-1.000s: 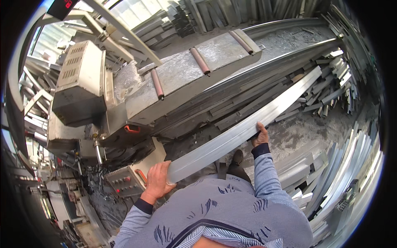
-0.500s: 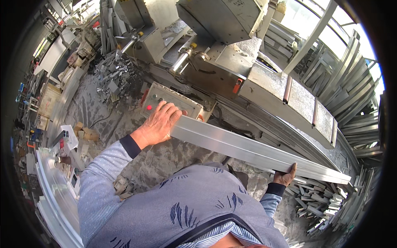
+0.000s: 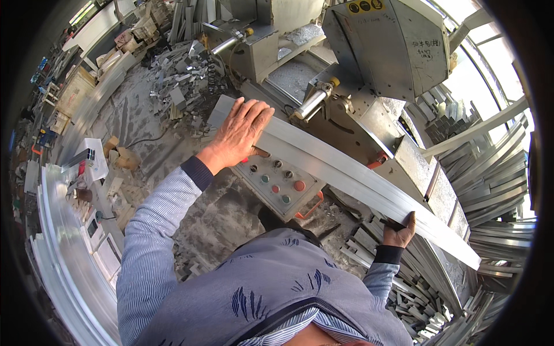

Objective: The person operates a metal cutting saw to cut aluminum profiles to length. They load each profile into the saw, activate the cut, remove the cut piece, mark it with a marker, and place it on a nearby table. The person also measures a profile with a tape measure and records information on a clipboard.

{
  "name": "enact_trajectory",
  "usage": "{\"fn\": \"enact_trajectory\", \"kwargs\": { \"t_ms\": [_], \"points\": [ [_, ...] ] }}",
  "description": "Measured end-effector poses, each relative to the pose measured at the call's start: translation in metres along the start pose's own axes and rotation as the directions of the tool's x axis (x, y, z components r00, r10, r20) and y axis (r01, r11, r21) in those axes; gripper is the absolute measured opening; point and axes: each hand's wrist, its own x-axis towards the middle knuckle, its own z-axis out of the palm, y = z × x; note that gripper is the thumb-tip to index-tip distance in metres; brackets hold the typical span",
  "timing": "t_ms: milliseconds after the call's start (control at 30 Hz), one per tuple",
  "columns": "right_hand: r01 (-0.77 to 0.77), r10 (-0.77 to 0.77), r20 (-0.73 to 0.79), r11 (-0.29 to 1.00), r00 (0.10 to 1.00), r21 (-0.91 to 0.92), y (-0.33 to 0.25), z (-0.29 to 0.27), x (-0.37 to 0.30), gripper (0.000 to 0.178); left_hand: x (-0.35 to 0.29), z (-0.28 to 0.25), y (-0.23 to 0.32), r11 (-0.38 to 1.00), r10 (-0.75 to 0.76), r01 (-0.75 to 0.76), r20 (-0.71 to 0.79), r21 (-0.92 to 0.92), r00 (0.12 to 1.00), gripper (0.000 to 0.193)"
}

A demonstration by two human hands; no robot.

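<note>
A long, flat silvery metal profile (image 3: 334, 167) slants across the view from upper left to lower right, held in both hands. Near its left end my left hand (image 3: 241, 131) grips it, fingers over the top face and thumb at the near edge. My right hand (image 3: 399, 232) holds the near edge toward the far right end, thumb on top; its fingers underneath are hidden. Below the profile lies a control panel (image 3: 283, 185) with several knobs and buttons, partly covered by it. Just beyond is a metal machine with a silvery clamp cylinder (image 3: 314, 102).
A large sheet-metal housing (image 3: 386, 52) rises at the back. Cut metal offcuts (image 3: 179, 81) heap on the floor at the upper left. Long profiles (image 3: 490, 167) lean in stacks at the right, and more profiles (image 3: 66, 254) lie at the left. Short pieces (image 3: 415, 300) pile up lower right.
The view has shifted to the right toward the machine. Both hands have carried the profile forward, and its left end now lies over the control panel's far side, nearer the clamps.
</note>
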Motion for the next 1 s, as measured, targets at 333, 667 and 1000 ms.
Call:
{"fn": "enact_trajectory", "kwargs": {
  "t_ms": [333,667,1000],
  "points": [
    [-0.074,0.074,0.015,0.996,0.997,0.045,0.096,0.144,0.075,0.034,0.138,0.009,-0.163,0.987,0.053,-0.071,0.125,0.141,0.991,0.108],
    [-0.053,0.064,-0.081,0.989,0.995,0.141,0.154,0.26,0.127,0.016,0.244,0.046,-0.281,0.971,0.143,-0.167,0.142,0.171,0.98,0.095],
    [0.097,-0.07,0.094,0.945,0.993,-0.313,0.17,0.269,0.071,0.042,0.384,0.114,-0.385,0.947,0.235,-0.281,0.258,0.155,0.937,0.086]
  ]
}}
